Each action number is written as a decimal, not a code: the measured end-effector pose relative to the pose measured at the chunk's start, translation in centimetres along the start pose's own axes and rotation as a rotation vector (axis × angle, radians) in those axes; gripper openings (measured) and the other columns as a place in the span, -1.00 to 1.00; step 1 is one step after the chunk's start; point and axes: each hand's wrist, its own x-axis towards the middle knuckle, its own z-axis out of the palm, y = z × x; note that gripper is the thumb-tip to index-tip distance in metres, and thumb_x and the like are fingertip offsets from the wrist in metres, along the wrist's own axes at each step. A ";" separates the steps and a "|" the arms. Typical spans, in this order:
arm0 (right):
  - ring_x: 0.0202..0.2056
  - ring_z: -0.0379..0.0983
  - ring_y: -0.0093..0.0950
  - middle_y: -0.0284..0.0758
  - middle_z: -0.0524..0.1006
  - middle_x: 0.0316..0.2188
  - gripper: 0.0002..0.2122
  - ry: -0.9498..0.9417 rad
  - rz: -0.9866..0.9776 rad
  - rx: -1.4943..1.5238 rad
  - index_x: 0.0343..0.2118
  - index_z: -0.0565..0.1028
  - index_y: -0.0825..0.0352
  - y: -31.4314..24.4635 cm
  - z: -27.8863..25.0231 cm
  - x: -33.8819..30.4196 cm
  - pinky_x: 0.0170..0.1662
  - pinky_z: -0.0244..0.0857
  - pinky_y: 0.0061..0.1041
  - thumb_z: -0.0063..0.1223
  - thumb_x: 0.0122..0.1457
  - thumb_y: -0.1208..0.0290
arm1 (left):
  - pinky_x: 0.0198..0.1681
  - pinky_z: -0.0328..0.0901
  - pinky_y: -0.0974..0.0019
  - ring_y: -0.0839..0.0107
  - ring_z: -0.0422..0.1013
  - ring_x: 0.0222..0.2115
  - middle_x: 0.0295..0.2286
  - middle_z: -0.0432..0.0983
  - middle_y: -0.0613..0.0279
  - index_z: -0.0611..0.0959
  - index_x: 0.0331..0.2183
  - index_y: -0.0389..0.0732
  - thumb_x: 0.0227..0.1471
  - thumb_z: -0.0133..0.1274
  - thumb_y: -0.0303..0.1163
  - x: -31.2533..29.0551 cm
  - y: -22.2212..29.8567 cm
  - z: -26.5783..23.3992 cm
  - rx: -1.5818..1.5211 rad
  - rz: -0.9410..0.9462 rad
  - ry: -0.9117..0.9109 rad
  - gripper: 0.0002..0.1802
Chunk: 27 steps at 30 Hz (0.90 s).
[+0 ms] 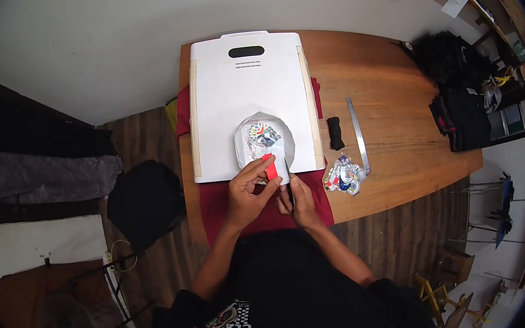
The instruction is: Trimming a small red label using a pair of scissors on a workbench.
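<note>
Head view: left hand [250, 195], pinching a red-and-white piece [272, 170] at the near rim of a white dish [239, 142], apparently to steady its edge. Right hand [302, 200], closed around dark scissors [290, 196], seemingly keeping blades alongside.

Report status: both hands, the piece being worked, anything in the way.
Left hand holding red-and-white piece. Right hand gripping dark tool, likely scissors. Ruler and colourful pile right of the hands, out of the way.
</note>
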 end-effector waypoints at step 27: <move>-0.73 -0.04 -0.68 -0.50 0.12 -0.70 -0.61 -0.024 -0.067 -0.014 -0.20 0.36 0.33 -0.1 0.0 0.4 -0.64 -0.04 -0.63 -0.42 0.48 0.08 | -0.11 0.43 0.45 0.52 0.48 -0.21 0.04 0.41 0.01 0.47 0.12 -0.44 0.06 0.16 -0.74 -0.1 0.6 0.2 0.008 -0.032 -0.009 -0.44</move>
